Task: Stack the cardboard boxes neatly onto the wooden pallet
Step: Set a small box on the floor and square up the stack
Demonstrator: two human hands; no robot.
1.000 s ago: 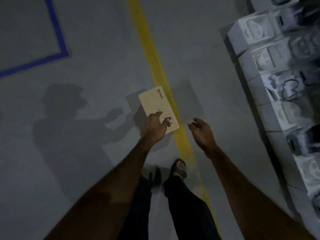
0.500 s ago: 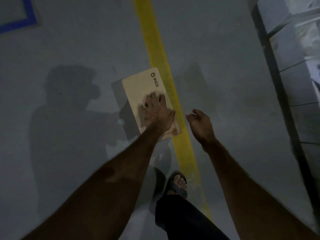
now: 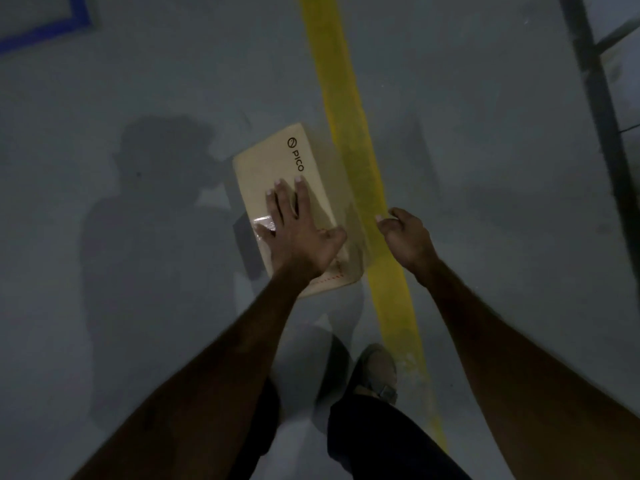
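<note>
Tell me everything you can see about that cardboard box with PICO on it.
The cardboard box is tan, flat and oblong, with "PICO" and a round logo printed in black near its far end. Clear tape shines on its left edge, and a dashed red line marks its near end. The left hand lies spread on its top, fingers straight.

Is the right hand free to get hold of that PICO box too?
Probably yes. The right hand hangs loosely curled and empty just beside the cardboard box, over the yellow line, with nothing between them. The left hand lies flat on top, leaving the box's right edge bare.
</note>
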